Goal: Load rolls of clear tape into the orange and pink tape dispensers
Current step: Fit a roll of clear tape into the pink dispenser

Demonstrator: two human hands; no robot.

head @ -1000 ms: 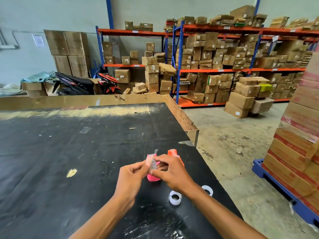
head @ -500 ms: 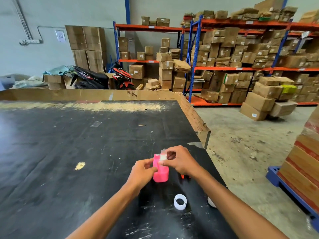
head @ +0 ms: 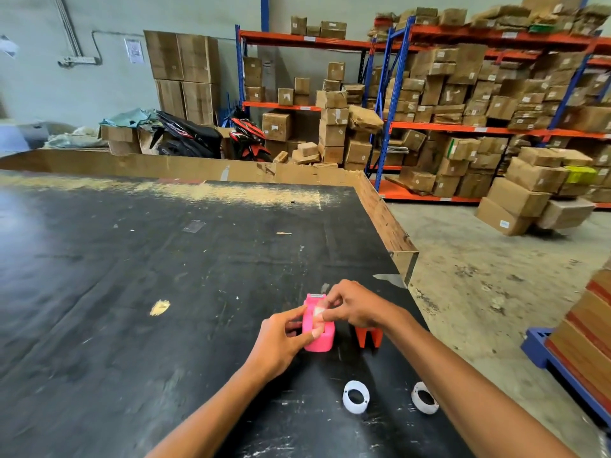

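A pink tape dispenser [head: 320, 338] stands on the black table [head: 139, 292] near its right edge. My left hand [head: 281, 342] grips the dispenser's left side. My right hand [head: 353, 307] pinches a strip of clear tape [head: 318, 311] over the dispenser's top, close to its cutter end. The orange dispenser [head: 368, 337] stands just right of the pink one, mostly hidden under my right wrist. Two white tape cores [head: 355, 396] [head: 425, 398] lie on the table nearer to me.
The table's right edge [head: 390, 226] has a cardboard lip, with a concrete floor beyond it. Stacked red-brown cartons on a blue pallet [head: 562, 361] stand at the right. Shelves of boxes [head: 463, 104] and a parked motorbike [head: 205, 137] stand behind the table.
The pink dispenser has gone from being held up in both hands to standing on the table. My right hand has moved onto its top with the tape end. The orange dispenser shows beside it again.
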